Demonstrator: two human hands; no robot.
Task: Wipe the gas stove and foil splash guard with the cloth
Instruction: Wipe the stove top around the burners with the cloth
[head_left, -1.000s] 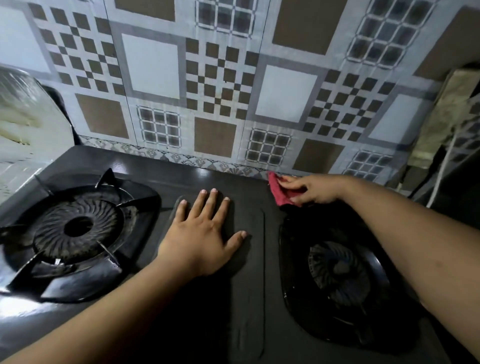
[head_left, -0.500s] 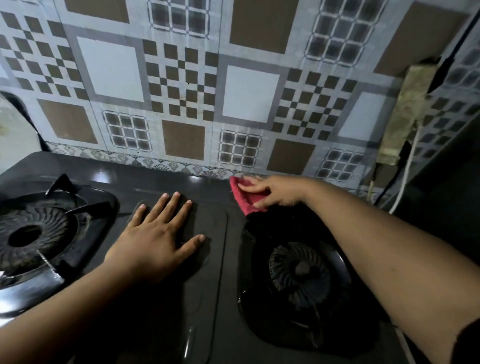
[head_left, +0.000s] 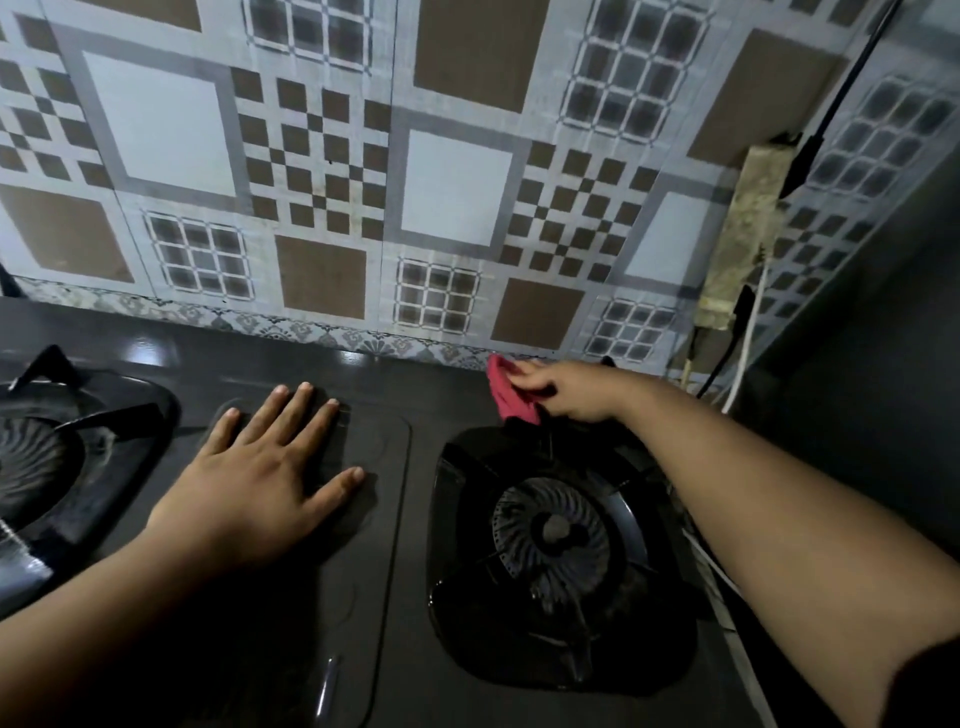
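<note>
A black two-burner gas stove (head_left: 415, 519) fills the lower view. My right hand (head_left: 569, 389) presses a small red cloth (head_left: 506, 392) onto the stove's back edge, just behind the right burner (head_left: 553, 535) and close to the wall. My left hand (head_left: 260, 478) lies flat, fingers spread, on the stove's middle panel and holds nothing. The left burner (head_left: 62, 457) shows partly at the left edge. The patterned foil splash guard (head_left: 457, 187) covers the wall behind the stove.
A dirty power strip (head_left: 743, 234) hangs on the wall at the right, with black and white cables (head_left: 745, 343) running down beside the stove's right end. A dark wall or cabinet closes off the right side.
The view has shifted right, so the left burner sits further left in frame. My right hand with the cloth has stayed at the stove's back edge. The left hand stays flat.
</note>
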